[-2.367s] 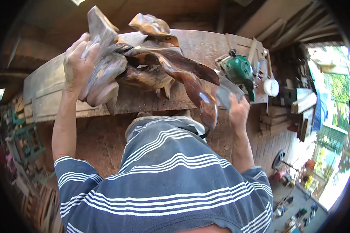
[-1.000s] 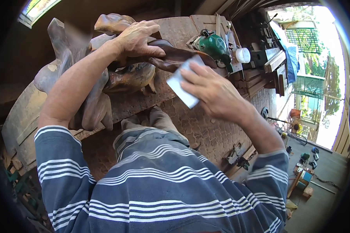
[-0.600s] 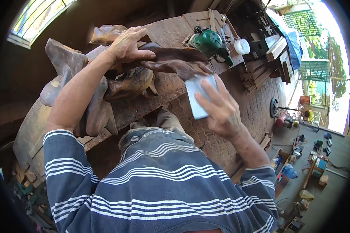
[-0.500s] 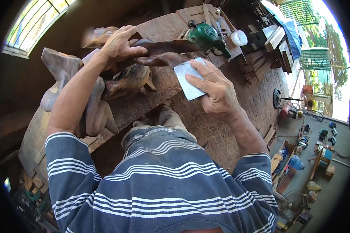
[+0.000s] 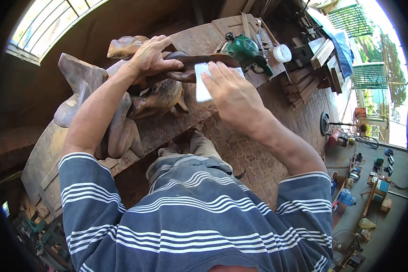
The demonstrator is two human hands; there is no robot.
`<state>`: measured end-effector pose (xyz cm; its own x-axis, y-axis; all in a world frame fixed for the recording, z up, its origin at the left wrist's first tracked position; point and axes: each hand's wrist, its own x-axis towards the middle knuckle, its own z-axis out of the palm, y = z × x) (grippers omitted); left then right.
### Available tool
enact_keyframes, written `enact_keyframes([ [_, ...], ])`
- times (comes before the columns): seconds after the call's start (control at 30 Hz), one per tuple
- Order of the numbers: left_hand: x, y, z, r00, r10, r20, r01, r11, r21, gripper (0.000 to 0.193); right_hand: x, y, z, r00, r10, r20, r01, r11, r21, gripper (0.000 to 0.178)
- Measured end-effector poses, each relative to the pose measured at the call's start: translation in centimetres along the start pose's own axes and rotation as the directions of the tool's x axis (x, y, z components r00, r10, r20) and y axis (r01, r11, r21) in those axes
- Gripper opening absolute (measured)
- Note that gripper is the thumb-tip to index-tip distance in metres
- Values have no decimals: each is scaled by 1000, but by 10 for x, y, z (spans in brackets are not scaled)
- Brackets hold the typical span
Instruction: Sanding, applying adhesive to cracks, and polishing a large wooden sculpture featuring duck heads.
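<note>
A dark, curved wood carving [image 5: 203,58] extends across the workbench [image 5: 190,40], with a long flowing arm pointing right. My left hand [image 5: 150,58] is closed over its left part, thumb pointing right along the wood. Under my right hand [image 5: 235,93] is a pale sheet of sandpaper [image 5: 202,85], pinned by the fingers against the carving's right part. The sheet's working face is hidden. Paler, rounded limbs of carved wood [image 5: 79,76] rise left of my left forearm, and a brown, glossy lobe [image 5: 154,100] hangs below the hand.
A green power tool [image 5: 243,50] lies on the bench just beyond the carving's right end, beside a white round tub [image 5: 282,53]. Stacked timber [image 5: 299,84] stands farther right. Tools and a blue water bottle [image 5: 347,197] lie on the floor at lower right.
My right hand has moved left and slightly up with the sandpaper, its fingers now flatter over the sheet. The left hand keeps its hold; the whole view has shifted slightly.
</note>
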<state>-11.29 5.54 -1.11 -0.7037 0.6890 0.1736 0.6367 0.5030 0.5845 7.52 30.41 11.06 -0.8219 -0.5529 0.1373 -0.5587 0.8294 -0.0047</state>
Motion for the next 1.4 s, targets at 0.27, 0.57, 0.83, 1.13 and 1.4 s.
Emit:
enact_keyframes([
  [0.27, 3, -5, 10, 996, 51, -68, -48, 998, 48, 91, -32, 9, -25, 992, -97, 79, 98, 995, -9, 46],
  [0.57, -3, -1, -2, 997, -40, 59, 37, 998, 49, 98, -52, 7, -40, 987, -127, 98, 126, 992, 19, 48],
  [0.83, 0, 2, -2, 1000, 6, 14, -7, 1000, 9, 85, -44, -5, -33, 998, 37, 45, -38, 999, 25, 54],
  [1.13, 0, 4, 5, 1000, 17, 3, -17, 999, 49, 92, -94, 36, -52, 922, 321, 216, -355, 475, 805, 45],
  [1.4, -8, -7, 6, 997, -47, 57, 44, 998, 47, 106, -82, 22, -19, 987, 158, -42, -117, 861, 495, 51],
])
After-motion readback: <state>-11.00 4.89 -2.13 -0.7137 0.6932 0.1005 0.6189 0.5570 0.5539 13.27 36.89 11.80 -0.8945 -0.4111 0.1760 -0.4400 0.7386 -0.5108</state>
